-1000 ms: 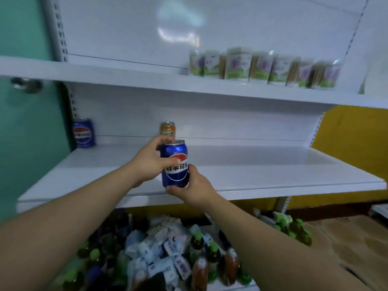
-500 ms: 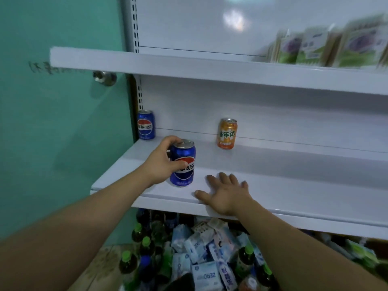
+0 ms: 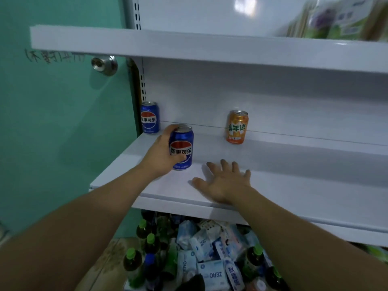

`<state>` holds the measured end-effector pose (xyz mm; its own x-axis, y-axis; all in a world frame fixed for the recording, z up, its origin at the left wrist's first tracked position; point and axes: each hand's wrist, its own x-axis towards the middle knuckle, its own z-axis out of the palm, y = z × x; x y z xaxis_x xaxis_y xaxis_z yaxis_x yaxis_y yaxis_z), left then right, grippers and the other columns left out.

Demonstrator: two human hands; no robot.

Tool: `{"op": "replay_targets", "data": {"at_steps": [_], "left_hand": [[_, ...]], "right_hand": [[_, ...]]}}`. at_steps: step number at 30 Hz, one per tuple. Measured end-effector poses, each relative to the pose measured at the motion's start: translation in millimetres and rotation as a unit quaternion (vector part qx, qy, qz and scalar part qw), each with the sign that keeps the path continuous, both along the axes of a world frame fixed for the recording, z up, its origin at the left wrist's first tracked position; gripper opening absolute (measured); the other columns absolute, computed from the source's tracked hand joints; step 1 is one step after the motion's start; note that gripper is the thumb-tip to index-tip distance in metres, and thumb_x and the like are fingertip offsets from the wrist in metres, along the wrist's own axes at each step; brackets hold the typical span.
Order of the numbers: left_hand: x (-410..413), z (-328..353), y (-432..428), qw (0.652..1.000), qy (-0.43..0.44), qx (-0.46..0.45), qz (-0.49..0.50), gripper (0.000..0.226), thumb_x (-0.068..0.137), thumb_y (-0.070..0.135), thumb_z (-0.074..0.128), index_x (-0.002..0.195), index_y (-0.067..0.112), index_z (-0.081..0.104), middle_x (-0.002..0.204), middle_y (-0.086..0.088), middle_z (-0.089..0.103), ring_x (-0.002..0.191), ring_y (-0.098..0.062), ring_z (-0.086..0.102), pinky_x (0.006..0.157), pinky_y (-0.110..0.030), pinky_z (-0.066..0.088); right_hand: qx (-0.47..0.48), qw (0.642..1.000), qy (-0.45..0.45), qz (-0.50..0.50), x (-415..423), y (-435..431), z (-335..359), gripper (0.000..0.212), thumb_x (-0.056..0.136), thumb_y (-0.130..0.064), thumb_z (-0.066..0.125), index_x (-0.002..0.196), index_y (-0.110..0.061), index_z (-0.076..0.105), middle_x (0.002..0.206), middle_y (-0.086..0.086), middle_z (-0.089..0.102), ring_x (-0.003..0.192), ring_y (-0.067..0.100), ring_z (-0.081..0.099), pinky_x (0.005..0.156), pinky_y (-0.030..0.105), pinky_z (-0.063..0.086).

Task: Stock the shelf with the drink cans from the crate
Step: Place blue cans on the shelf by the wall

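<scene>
My left hand (image 3: 162, 153) has its fingers wrapped round a blue can (image 3: 181, 148), upright on the shelf (image 3: 294, 185) left of frame centre; my right hand (image 3: 225, 181) lies flat, fingers spread.

My left hand (image 3: 161, 156) grips an upright blue cola can (image 3: 181, 148) on the white metal shelf (image 3: 294, 185); my right hand (image 3: 225, 181) lies flat beside it. Another blue can (image 3: 149, 118) and an orange can (image 3: 237, 127) stand behind.
</scene>
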<state>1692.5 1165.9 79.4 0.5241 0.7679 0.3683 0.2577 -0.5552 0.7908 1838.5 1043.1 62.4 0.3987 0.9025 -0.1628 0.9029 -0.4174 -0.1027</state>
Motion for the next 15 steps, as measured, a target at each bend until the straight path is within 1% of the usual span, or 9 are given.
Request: {"op": "replay_targets", "data": {"at_steps": [2, 4, 5, 8, 10, 11, 13, 14, 15], "left_hand": [[-1.2, 0.3, 10.1, 1.000, -0.002, 0.004, -0.008, 0.078, 0.076, -0.003, 0.072, 0.131, 0.035, 0.031, 0.119, 0.009, 0.050, 0.106, -0.011, 0.054, 0.085, -0.021, 0.044], [-2.2, -1.0, 22.2, 1.000, -0.007, 0.010, -0.009, 0.077, 0.077, -0.005, 0.070, 0.128, 0.036, 0.031, 0.117, 0.009, 0.051, 0.100, -0.006, 0.055, 0.080, -0.013, 0.044], [-2.1, -3.1, 30.2, 1.000, -0.009, 0.012, -0.002, 0.077, 0.076, -0.005, 0.070, 0.129, 0.036, 0.031, 0.118, 0.007, 0.050, 0.101, -0.007, 0.055, 0.083, -0.016, 0.045], [2.1, -9.0, 60.6, 0.999, -0.010, 0.015, 0.043, 0.086, 0.073, -0.005, 0.072, 0.134, 0.039, 0.031, 0.127, -0.002, 0.040, 0.113, -0.018, 0.050, 0.097, -0.034, 0.044], [7.4, -9.7, 78.9, 0.998, -0.018, -0.015, 0.052, 0.090, 0.071, -0.006, 0.073, 0.139, 0.037, 0.032, 0.134, 0.000, 0.040, 0.120, -0.020, 0.049, 0.103, -0.042, 0.043], [10.2, -9.3, 86.1, 0.998, -0.034, -0.037, 0.047, 0.089, 0.072, -0.008, 0.071, 0.139, 0.036, 0.033, 0.134, 0.003, 0.042, 0.121, -0.019, 0.049, 0.103, -0.042, 0.043], [14.7, -8.0, 99.4, 0.997, -0.033, -0.053, 0.049, 0.083, 0.076, -0.010, 0.068, 0.140, 0.030, 0.034, 0.129, 0.007, 0.046, 0.119, -0.014, 0.048, 0.100, -0.033, 0.041], [15.4, -6.9, 104.4, 0.997, -0.017, -0.037, 0.060, 0.081, 0.077, -0.009, 0.068, 0.141, 0.027, 0.033, 0.129, 0.006, 0.046, 0.117, -0.013, 0.047, 0.098, -0.031, 0.040], [15.0, -6.9, 111.3, 0.997, 0.000, -0.010, 0.074, 0.081, 0.077, -0.006, 0.070, 0.141, 0.025, 0.033, 0.132, 0.003, 0.047, 0.118, -0.015, 0.047, 0.100, -0.033, 0.040]], "right_hand": [[-0.006, 1.000, 0.002, 0.023, 1.3, 6.0, -6.7, 0.090, 0.079, -0.087, 0.014, 0.154, -0.038, 0.003, 0.164, 0.004, -0.007, 0.148, 0.036, -0.007, 0.113, 0.065, -0.002], [-0.005, 1.000, 0.009, 0.024, 6.1, 8.5, -11.5, 0.089, 0.079, -0.086, 0.013, 0.154, -0.039, 0.003, 0.164, 0.004, -0.007, 0.149, 0.034, -0.007, 0.114, 0.064, -0.001], [-0.004, 1.000, 0.009, 0.025, 7.5, 8.6, -12.8, 0.088, 0.080, -0.086, 0.014, 0.154, -0.039, 0.003, 0.164, 0.004, -0.007, 0.149, 0.034, -0.006, 0.114, 0.063, 0.000], [0.004, 1.000, 0.009, 0.030, 9.4, 9.0, -13.6, 0.088, 0.079, -0.086, 0.013, 0.153, -0.039, 0.003, 0.164, 0.003, -0.007, 0.149, 0.033, -0.007, 0.114, 0.063, 0.000], [0.001, 0.999, 0.015, 0.029, 10.2, 9.1, -14.7, 0.089, 0.079, -0.086, 0.013, 0.154, -0.039, 0.001, 0.164, 0.002, -0.009, 0.149, 0.032, -0.009, 0.114, 0.062, -0.001], [0.000, 0.999, 0.017, 0.029, 10.3, 8.9, -14.8, 0.089, 0.079, -0.086, 0.014, 0.154, -0.039, 0.000, 0.164, 0.002, -0.009, 0.149, 0.032, -0.009, 0.114, 0.062, -0.001], [-0.003, 0.999, 0.018, 0.029, 11.2, 8.8, -13.5, 0.089, 0.080, -0.086, 0.015, 0.154, -0.039, 0.000, 0.164, 0.002, -0.009, 0.148, 0.032, -0.010, 0.115, 0.062, -0.001], [-0.005, 0.999, 0.018, 0.030, 11.4, 8.9, -12.7, 0.088, 0.080, -0.085, 0.015, 0.153, -0.039, 0.000, 0.164, 0.002, -0.009, 0.148, 0.032, -0.011, 0.115, 0.062, -0.002], [-0.006, 0.999, 0.019, 0.030, 11.5, 9.3, -12.2, 0.088, 0.080, -0.085, 0.015, 0.153, -0.039, 0.000, 0.163, 0.002, -0.009, 0.148, 0.031, -0.011, 0.115, 0.061, -0.002]]}}
